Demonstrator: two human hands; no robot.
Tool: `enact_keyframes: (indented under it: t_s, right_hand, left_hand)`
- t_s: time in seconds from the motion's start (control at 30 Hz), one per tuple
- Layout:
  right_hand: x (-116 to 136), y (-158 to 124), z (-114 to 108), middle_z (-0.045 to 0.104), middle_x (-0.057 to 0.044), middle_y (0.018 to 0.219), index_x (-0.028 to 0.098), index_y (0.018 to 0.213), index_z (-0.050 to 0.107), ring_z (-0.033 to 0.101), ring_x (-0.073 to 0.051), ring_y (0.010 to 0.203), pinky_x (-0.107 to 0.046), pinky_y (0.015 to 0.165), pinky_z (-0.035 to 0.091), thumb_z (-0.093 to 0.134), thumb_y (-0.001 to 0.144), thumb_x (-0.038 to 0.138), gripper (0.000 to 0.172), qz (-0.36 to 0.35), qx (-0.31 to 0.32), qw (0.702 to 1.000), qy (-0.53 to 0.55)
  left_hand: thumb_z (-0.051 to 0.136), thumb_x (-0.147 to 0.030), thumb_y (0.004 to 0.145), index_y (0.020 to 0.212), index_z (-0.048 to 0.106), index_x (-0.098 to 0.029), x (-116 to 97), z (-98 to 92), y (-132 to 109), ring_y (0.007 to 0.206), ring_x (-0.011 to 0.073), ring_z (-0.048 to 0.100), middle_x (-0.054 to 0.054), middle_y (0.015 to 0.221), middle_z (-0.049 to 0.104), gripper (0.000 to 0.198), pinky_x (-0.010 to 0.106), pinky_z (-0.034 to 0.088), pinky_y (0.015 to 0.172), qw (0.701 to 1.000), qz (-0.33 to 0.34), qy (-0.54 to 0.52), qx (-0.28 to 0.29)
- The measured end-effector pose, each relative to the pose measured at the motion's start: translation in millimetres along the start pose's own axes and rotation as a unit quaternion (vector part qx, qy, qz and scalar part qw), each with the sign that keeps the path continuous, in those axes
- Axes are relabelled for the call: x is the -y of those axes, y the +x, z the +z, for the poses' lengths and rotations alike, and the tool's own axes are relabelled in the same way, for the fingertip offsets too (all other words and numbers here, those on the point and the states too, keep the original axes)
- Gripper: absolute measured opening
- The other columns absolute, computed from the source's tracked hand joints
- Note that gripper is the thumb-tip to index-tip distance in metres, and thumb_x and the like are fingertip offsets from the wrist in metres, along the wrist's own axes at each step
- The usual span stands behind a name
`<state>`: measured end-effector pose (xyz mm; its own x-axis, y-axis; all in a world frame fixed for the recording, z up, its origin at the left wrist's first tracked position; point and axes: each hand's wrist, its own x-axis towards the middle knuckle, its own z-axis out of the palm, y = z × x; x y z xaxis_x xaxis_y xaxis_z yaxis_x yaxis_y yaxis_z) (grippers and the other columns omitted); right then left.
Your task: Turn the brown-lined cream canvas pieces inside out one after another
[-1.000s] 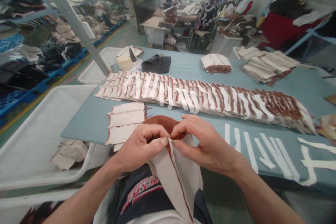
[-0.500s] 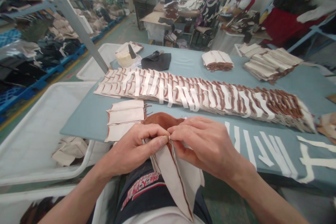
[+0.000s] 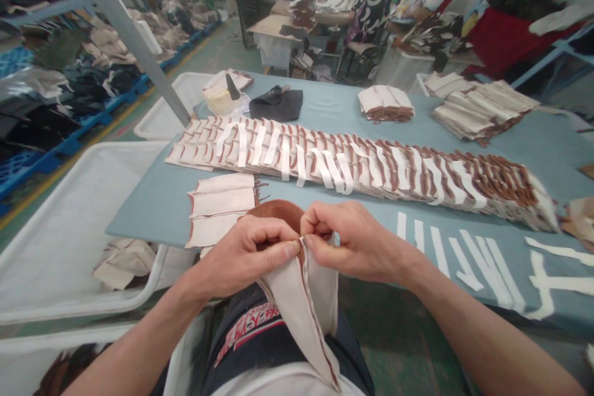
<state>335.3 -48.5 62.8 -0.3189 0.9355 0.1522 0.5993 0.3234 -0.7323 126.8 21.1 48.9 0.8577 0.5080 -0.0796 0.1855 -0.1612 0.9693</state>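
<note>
The left hand (image 3: 248,257) pinches the top edge of the cream-and-brown piece (image 3: 291,297), thumb against finger with no gap. From this grip the piece hangs downward, its long axis slanting slightly right; the 2 hands are about equally near. Just right of that pinch, the right hand (image 3: 355,241) nips the same edge. Compared with 0.5 s ago, its fingers are more curled and the piece's right side hangs narrower.

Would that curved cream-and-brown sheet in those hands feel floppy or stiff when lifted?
The cream-and-brown sheet is probably flexible, since it bends round beyond the left hand and right hand. Its smooth curve hints at some springiness. Thin edges suggest it's light.
</note>
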Motion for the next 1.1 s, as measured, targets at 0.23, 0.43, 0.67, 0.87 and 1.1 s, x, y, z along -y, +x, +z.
enact_keyframes:
  t_s: [0.23,0.43,0.67,0.87,1.1]
  right_hand:
    - [3.5,8.8,-8.3,0.046,0.009,0.059,0.021,0.077,0.052,0.036,-0.008,0.051,-0.023,0.054,0.025,0.053,0.084,0.012,0.011,0.004,0.054,0.999,0.007]
    - [7.0,11.2,-16.9,0.048,0.008,0.059,0.021,0.082,0.055,0.038,-0.01,0.051,-0.026,0.056,0.022,0.054,0.089,0.013,0.011,-0.015,0.081,0.994,-0.074]
    - [2.3,11.7,-16.1,0.058,0.006,0.07,0.021,0.092,0.053,0.05,-0.011,0.06,-0.024,0.062,0.035,0.049,0.098,0.017,0.008,0.006,0.058,0.998,0.03]
    - [10.0,6.4,-5.7,0.066,0.002,0.081,0.019,0.104,0.054,0.059,-0.013,0.07,-0.025,0.071,0.043,0.044,0.096,0.011,0.015,-0.004,0.023,0.996,0.09]
    - [10.5,12.2,12.2,0.066,-0.001,0.087,0.018,0.1,0.055,0.058,-0.015,0.074,-0.028,0.07,0.045,0.058,0.083,0.015,0.018,-0.013,-0.032,0.993,0.116]
  left_hand:
    - [0.057,-0.022,0.086,0.066,0.057,-0.014,-0.7,0.3,6.4,0.057,0.0079,0.038,-0.004,0.061,0.046,0.021,0.018,0.029,0.051,0.999,0.006,0.028,-0.029]
    - [0.054,-0.019,0.084,0.062,0.046,-0.017,-6.2,-2.2,9.5,0.058,0.0073,0.034,-0.006,0.062,0.039,0.023,0.019,0.027,0.051,0.998,0.012,0.068,-0.004]
    - [0.05,-0.014,0.079,0.061,0.042,-0.018,-14.0,-7.1,12.7,0.056,0.0067,0.032,-0.007,0.061,0.034,0.02,0.02,0.023,0.05,0.992,0.03,0.121,-0.004]
    - [0.05,-0.014,0.076,0.059,0.042,-0.018,-9.0,-5.6,8.8,0.056,0.0074,0.034,-0.006,0.059,0.037,0.019,0.021,0.025,0.051,0.993,0.064,0.096,-0.03]
    - [0.055,-0.02,0.078,0.057,0.043,-0.018,-2.9,-4.6,3.7,0.053,0.0071,0.033,-0.006,0.057,0.038,0.025,0.02,0.027,0.049,0.993,0.051,0.008,-0.103]
